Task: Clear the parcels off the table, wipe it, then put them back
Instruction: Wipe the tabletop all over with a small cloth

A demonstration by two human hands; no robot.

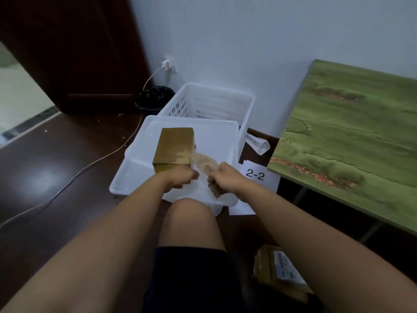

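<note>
A brown cardboard parcel (174, 148) sits in a white plastic tub (133, 159) on the floor. My left hand (180, 178) grips the parcel's near end. My right hand (222, 177) is closed on a strip of clear packing tape (203, 162) that stretches from the parcel's right side. The green-topped table (352, 136) stands at the right with nothing on its visible surface. A second parcel with a white label (279, 269) lies on the floor by my right forearm.
A white slatted basket (246, 102) stands behind the tub against the wall. A paper marked 2-2 (255, 175) and a crumpled clear wrapper (257, 143) lie beside it. A black bin (153, 98), a wall charger (167, 64) and its cable (74, 175) are at the left. My knee (189, 213) is below the tub.
</note>
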